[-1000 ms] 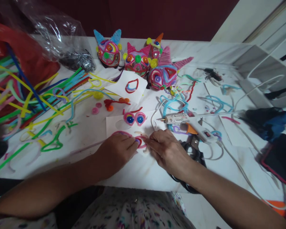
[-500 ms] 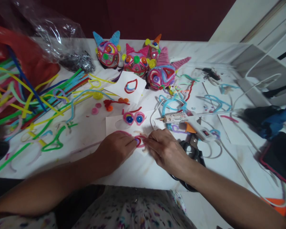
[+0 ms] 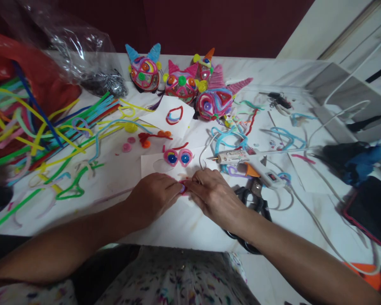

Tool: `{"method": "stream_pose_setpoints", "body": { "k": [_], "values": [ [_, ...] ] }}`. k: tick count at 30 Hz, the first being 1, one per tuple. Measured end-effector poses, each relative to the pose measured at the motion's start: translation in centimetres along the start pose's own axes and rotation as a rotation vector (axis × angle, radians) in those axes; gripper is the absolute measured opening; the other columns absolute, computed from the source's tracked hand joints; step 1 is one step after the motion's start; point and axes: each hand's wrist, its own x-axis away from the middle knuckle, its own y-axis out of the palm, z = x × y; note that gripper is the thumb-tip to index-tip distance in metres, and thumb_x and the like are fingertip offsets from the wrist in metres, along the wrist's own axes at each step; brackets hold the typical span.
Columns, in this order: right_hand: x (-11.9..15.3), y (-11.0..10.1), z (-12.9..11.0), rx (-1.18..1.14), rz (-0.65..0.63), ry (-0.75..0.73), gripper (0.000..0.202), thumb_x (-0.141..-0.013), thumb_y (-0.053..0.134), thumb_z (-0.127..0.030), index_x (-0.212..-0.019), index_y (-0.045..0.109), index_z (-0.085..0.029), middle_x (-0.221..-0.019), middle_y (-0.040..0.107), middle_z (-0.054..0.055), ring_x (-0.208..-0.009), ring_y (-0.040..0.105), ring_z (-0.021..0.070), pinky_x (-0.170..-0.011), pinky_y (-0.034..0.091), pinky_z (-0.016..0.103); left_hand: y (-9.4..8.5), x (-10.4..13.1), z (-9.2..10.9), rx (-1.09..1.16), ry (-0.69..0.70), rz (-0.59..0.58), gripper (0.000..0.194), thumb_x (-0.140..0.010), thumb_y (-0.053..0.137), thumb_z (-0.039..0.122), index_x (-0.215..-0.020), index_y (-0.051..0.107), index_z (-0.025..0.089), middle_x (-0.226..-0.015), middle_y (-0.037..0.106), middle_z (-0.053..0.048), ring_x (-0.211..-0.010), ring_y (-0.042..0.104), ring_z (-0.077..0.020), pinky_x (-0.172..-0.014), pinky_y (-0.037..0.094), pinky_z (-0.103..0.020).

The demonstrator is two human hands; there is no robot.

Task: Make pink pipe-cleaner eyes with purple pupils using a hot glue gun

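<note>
Both hands meet low in the middle over white paper (image 3: 147, 163). My left hand (image 3: 155, 195) pinches the left side of a small pink and purple pipe-cleaner piece (image 3: 183, 187). On its right side, the fingers of my right hand (image 3: 214, 192) are closed on the same piece, covering much of it. Just beyond the fingertips lies a pair of pink rings with blue centres (image 3: 178, 158). A glue gun (image 3: 249, 163) rests to the right of my right hand, and black-handled scissors (image 3: 255, 201) lie partly under my right forearm.
Decorated pipe-cleaner heads (image 3: 180, 84) stand at the back. Loose pipe cleaners (image 3: 79, 127) spread over the left side. A paper with a red and blue loop (image 3: 174, 115) lies mid-table. White cable and a dark phone (image 3: 371, 212) are at right.
My right hand has shifted slightly left, closer to my left fingertips, and now hides more of the pink and purple piece.
</note>
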Motion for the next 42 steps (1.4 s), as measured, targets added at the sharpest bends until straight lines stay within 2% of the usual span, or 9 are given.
{"method": "stream_pose_setpoints", "body": {
  "k": [5, 9, 12, 24, 31, 38, 42],
  "values": [
    [-0.1, 0.2, 0.1, 0.015, -0.007, -0.006, 0.019, -0.097, 0.061, -0.024, -0.107, 0.074, -0.013, -0.091, 0.064, 0.01, -0.086, 0.052, 0.0241, -0.074, 0.038, 0.037, 0.4, 0.2, -0.4, 0.029, -0.049, 0.004, 0.015, -0.097, 0.057, 0.022, -0.095, 0.07, 0.014, -0.086, 0.074, -0.007, -0.076, 0.069, -0.0206, -0.068, 0.054, -0.034],
    [-0.1, 0.1, 0.1, -0.008, -0.025, 0.001, 0.018, -0.098, 0.059, -0.023, -0.103, 0.073, -0.013, -0.092, 0.064, 0.01, -0.087, 0.053, 0.0244, -0.076, 0.039, 0.038, 0.6, 0.0, -0.6, 0.078, -0.044, 0.037, 0.019, -0.1, 0.054, 0.024, -0.098, 0.069, 0.015, -0.091, 0.074, -0.008, -0.079, 0.068, -0.0198, -0.071, 0.053, -0.033],
    [0.0, 0.1, 0.0, -0.023, -0.037, 0.008, 0.02, -0.099, 0.057, -0.022, -0.108, 0.073, -0.013, -0.094, 0.065, 0.01, -0.089, 0.053, 0.0248, -0.077, 0.041, 0.039, 0.5, -0.1, -0.6, 0.097, -0.044, 0.035, 0.022, -0.102, 0.051, 0.026, -0.102, 0.069, 0.014, -0.095, 0.074, -0.008, -0.081, 0.068, -0.0192, -0.072, 0.053, -0.032],
    [-0.1, 0.1, 0.0, -0.01, -0.037, 0.011, 0.022, -0.1, 0.056, -0.022, -0.111, 0.073, -0.013, -0.093, 0.065, 0.009, -0.088, 0.052, 0.0243, -0.077, 0.04, 0.039, 0.4, -0.3, -1.0, 0.174, -0.088, -0.11, 0.024, -0.102, 0.048, 0.025, -0.107, 0.068, 0.013, -0.096, 0.067, -0.007, -0.087, 0.063, -0.0185, -0.078, 0.054, -0.032],
    [-0.1, 0.0, 0.1, -0.016, -0.041, 0.007, 0.02, -0.1, 0.055, -0.02, -0.109, 0.072, -0.014, -0.092, 0.065, 0.009, -0.088, 0.053, 0.024, -0.077, 0.04, 0.037, 0.5, -0.2, -1.0, 0.194, -0.112, -0.151, 0.023, -0.102, 0.048, 0.023, -0.106, 0.068, 0.014, -0.095, 0.067, -0.006, -0.087, 0.062, -0.0173, -0.079, 0.052, -0.031],
    [-0.2, 0.0, 0.1, -0.017, -0.046, 0.003, 0.017, -0.098, 0.057, -0.017, -0.106, 0.072, -0.014, -0.09, 0.065, 0.008, -0.087, 0.053, 0.0235, -0.078, 0.041, 0.036, 0.5, -0.3, -1.1, 0.17, -0.112, -0.154, 0.024, -0.102, 0.047, 0.022, -0.1, 0.07, 0.014, -0.092, 0.067, -0.006, -0.084, 0.062, -0.0172, -0.077, 0.05, -0.03],
    [-0.1, 0.1, 0.1, -0.021, -0.034, -0.002, 0.018, -0.097, 0.056, -0.015, -0.105, 0.073, -0.013, -0.09, 0.064, 0.008, -0.087, 0.053, 0.0236, -0.077, 0.041, 0.037, 0.7, -0.2, -1.2, 0.168, -0.092, -0.11, 0.025, -0.103, 0.047, 0.023, -0.099, 0.071, 0.014, -0.091, 0.068, -0.006, -0.083, 0.063, -0.0175, -0.076, 0.051, -0.031]
  ]
}}
